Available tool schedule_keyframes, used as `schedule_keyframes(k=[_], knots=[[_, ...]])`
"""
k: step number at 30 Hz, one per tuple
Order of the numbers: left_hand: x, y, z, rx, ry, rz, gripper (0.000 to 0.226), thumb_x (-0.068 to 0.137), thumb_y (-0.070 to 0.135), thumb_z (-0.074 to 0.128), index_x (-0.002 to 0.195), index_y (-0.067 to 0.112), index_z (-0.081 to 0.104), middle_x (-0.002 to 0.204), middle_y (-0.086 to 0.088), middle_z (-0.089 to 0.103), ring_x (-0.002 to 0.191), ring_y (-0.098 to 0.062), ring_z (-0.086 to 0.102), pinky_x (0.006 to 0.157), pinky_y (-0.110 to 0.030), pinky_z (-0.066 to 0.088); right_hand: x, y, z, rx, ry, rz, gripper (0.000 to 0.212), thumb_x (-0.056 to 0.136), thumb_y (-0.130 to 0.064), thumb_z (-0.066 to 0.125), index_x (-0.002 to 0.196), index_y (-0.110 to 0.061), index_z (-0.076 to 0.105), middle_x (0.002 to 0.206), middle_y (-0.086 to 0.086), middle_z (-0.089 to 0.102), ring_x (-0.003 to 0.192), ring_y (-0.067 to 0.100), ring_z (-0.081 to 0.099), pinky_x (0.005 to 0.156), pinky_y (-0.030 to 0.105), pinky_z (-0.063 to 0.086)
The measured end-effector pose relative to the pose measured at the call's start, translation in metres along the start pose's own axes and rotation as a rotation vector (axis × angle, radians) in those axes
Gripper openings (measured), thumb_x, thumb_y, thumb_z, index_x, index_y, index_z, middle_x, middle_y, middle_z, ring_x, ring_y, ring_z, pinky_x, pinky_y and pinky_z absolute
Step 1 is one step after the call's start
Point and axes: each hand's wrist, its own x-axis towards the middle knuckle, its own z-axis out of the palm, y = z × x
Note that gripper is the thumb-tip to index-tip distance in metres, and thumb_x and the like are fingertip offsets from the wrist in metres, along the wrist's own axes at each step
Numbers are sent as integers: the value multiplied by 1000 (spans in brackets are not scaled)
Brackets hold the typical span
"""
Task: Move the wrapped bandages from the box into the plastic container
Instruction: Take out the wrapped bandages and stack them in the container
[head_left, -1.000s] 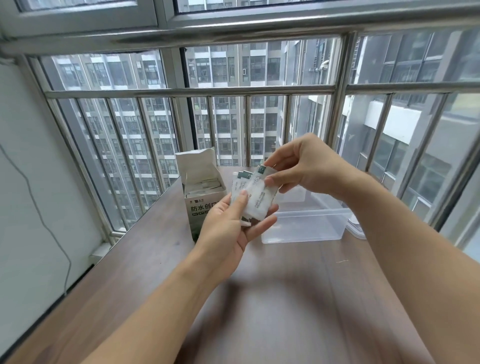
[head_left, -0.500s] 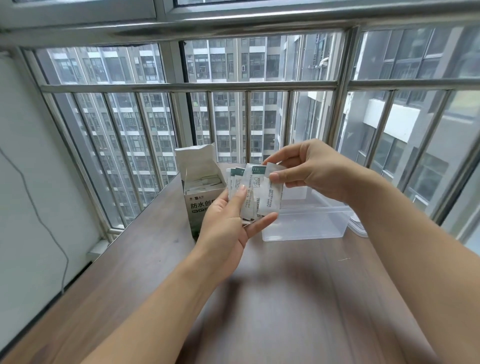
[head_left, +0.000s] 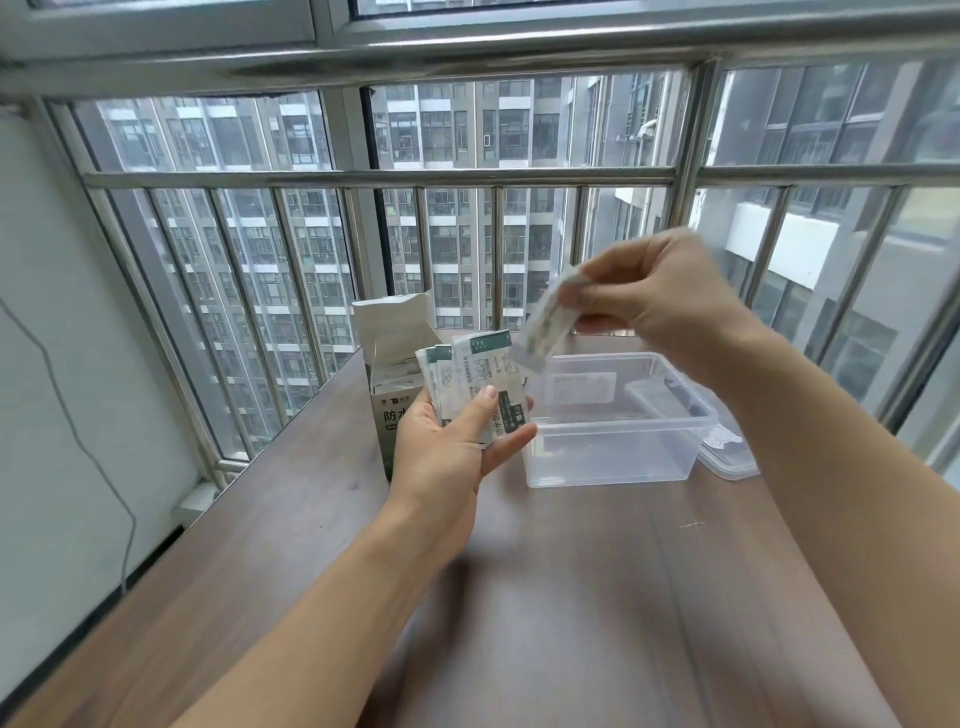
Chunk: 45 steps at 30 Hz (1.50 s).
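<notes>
Fanned in left hand (head_left: 447, 447): a few flat white bandages (head_left: 480, 379) with green bands and print, thumb clamped across them, held above tabletop (head_left: 597, 597) in front of open box (head_left: 387, 384). Pinched in right hand (head_left: 660, 301): one bandage (head_left: 545, 330), blurred, hanging tilted over the 10 o'clock corner of clear container (head_left: 613, 415), lid (head_left: 727, 452) at its 3 o'clock. Half a second ago still touching the fan; now pulled clear, up and toward 2 o'clock.
</notes>
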Motion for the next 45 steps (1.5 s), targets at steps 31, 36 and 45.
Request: schedule_keyframes(k=[31,36,45], knots=[[4,7,-2,39,-19,-61,23,105,23,47,118,13,63,99,-6,75,75,-13,72,54,-24,56,-8,34,38,440,-366,457,49,70,-4,75,118,-4,68,110,11,75,100,23,71,91,34,56],[0,-2,1,281,-12,90,23,106,19,46,124,13,58,89,-5,73,58,-5,67,41,-21,46,-10,29,37,429,-449,435,45,73,1,71,118,3,66,106,14,75,93,24,73,82,32,62],[-6,12,7,51,-43,-191,27,103,10,40,89,13,62,57,1,61,41,-7,51,36,-17,35,-11,30,47,402,-469,436,49,70,0,73,119,1,68,107,14,75,90,20,74,74,30,62]])
